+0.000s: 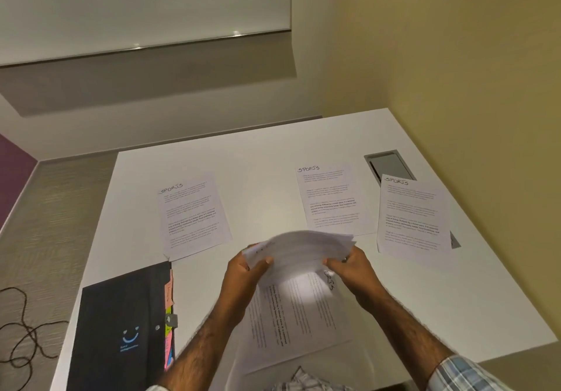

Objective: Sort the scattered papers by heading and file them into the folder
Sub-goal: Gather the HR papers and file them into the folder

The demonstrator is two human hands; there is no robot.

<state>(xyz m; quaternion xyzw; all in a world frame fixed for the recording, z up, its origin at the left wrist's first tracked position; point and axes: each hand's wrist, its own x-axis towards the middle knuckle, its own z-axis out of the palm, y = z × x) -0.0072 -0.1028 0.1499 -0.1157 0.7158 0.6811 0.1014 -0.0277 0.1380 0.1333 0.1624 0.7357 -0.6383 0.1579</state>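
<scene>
A bowed stack of papers [299,249] hangs above the white table [261,160]. My left hand [247,272] grips its left end and my right hand [352,266] grips its right end. Under the stack lies a sheet headed SPORTS [297,314], turned sideways. Three more SPORTS sheets lie flat: one at the left [194,214], one at the middle right [332,199], one at the far right [411,216]. The black folder [121,327] with a smiley mark and coloured tabs lies shut at the near left.
A grey cable hatch [390,164] is set in the table, partly under the far right sheet. A dark cable [21,330] coils on the floor at the left. Walls close in behind and to the right.
</scene>
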